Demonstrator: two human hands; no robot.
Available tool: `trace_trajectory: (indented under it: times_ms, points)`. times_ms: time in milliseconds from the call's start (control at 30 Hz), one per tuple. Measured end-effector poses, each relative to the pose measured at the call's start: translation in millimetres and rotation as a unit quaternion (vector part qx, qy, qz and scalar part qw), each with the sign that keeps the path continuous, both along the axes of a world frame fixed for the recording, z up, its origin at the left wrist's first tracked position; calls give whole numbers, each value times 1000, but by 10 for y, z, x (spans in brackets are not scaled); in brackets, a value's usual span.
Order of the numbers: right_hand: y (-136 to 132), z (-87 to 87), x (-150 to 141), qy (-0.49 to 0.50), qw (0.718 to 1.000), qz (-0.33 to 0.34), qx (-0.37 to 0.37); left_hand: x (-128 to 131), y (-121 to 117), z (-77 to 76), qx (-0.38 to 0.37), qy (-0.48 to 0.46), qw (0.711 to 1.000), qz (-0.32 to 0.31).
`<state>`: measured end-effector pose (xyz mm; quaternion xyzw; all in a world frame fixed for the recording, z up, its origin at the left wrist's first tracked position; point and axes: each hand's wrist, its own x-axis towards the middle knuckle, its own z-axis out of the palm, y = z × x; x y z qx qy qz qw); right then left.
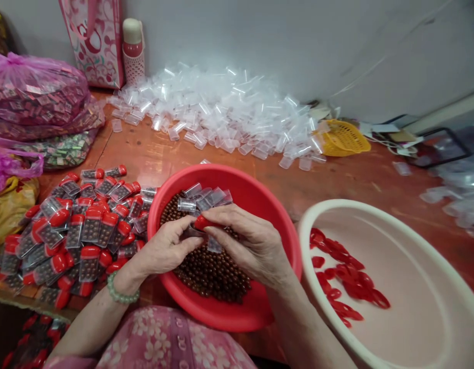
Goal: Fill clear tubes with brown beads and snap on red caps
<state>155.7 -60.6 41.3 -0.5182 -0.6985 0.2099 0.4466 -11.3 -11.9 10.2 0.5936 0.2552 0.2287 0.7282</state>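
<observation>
Over a red basin (277,215), my left hand (171,246) is closed around a small clear plastic container (193,232), mostly hidden by the fingers. My right hand (248,238) pinches a red cap (201,222) at that container's top; whether it is fully seated I cannot tell. Dark brown round beads (210,277) fill part of the basin below both hands. Several clear empty containers (186,205) lie on the beads behind my fingers. To the right, a white basin (406,230) holds loose red caps (347,274).
Capped bead-filled containers (93,228) are heaped at left. A large pile of clear containers (221,113) lies against the wall, beside a yellow basket (342,138). Pink plastic bags (37,92), a patterned tote bag (94,46) and a bottle (133,51) stand at the back left.
</observation>
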Motion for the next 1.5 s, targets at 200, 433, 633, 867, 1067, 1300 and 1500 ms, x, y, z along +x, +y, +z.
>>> trace_trajectory:
  times_ms: [200, 433, 633, 867, 1067, 1300, 1500]
  points:
    - [-110, 46, 210, -66, 998, 10, -17, 2, 19, -19, 27, 53, 998, 7]
    - [-113, 117, 240, -64, 997, -32, -8, 15, 27, -27, 20, 53, 998, 12]
    - [8, 55, -13, -27, 1000, 3, 4, 18, 30, -19, 36, -4, 999, 5]
    - [-73, -10, 71, 9, 1000, -20, -19, -3, 29, -51, -25, 6, 1000, 11]
    - [-98, -78, 23, 129, 986, -104, -25, -33, 37, -8, -128, -61, 990, 4]
    - [-90, -101, -85, 191, 974, -123, -6, 3, 40, 5, -21, -34, 998, 38]
    - [-91, -129, -116, 200, 973, -119, 1, 25, 30, 20, -25, -50, 998, 28]
